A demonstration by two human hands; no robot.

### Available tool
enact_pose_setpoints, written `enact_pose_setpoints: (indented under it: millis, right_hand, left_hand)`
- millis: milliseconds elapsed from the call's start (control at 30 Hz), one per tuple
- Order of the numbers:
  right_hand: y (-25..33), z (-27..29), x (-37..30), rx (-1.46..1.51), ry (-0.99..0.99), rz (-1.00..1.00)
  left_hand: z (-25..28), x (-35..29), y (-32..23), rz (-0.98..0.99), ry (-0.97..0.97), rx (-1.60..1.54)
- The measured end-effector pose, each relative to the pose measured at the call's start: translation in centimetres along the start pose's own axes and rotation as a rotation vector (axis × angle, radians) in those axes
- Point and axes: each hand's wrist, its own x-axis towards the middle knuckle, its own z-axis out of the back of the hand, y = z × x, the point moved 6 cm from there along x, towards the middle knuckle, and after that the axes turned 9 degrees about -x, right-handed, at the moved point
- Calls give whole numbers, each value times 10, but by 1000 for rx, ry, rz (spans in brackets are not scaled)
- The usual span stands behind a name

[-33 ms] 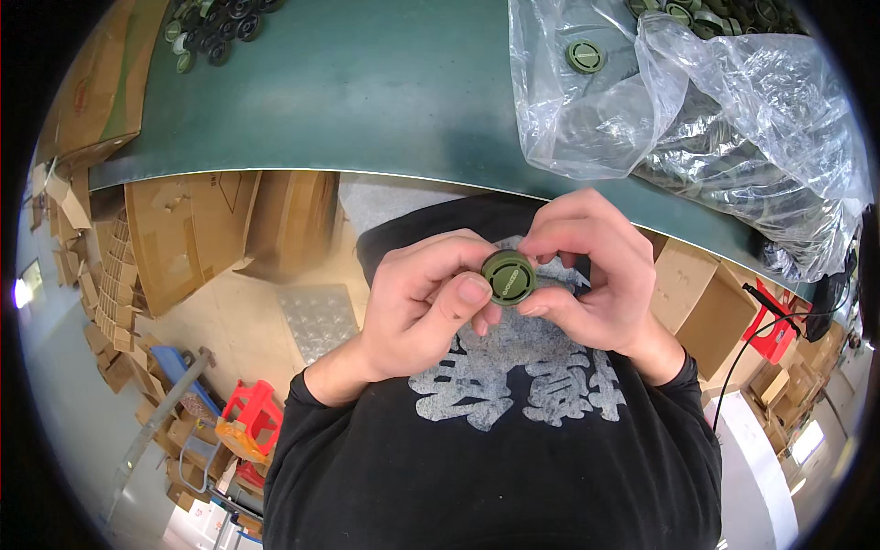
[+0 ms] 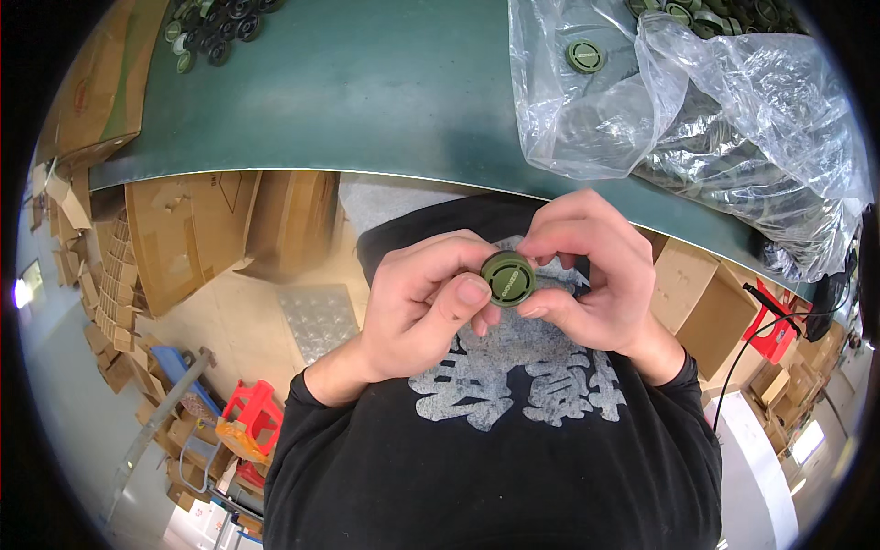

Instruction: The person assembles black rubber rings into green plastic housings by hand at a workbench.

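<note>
A round, dark green cap with curved slots and pale lettering is held before my chest, its face turned up. My left hand pinches its left edge, the thumb on the rim and the other fingers curled behind and below it. At the cap's right side, my right hand bends round it, index fingertip by the upper edge and thumb by the lower edge. The cap's underside is hidden. Another green cap lies on clear plastic at the far right.
A green table spans the far side. Small dark round parts are heaped at its far left. A clear plastic bag with many green parts covers its right. Cardboard boxes and a red stool stand below on the left.
</note>
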Motion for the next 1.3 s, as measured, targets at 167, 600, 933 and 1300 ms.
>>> enact_pose_setpoints:
  millis: [167, 600, 933, 1300]
  right_hand:
    - [1, -1, -1, 44, -19, -7]
    - [-19, -35, -21, 380, 160, -179]
    - [-8, -35, -26, 499, -47, -175]
    - [-8, -43, -35, 549, -202, -255]
  left_hand:
    - [2, 0, -9, -171, -12, 204]
    - [0, 5, -10, -249, 81, 391]
    - [-15, -7, 11, -56, -24, -76]
    - [-15, -8, 15, -166, -49, -119]
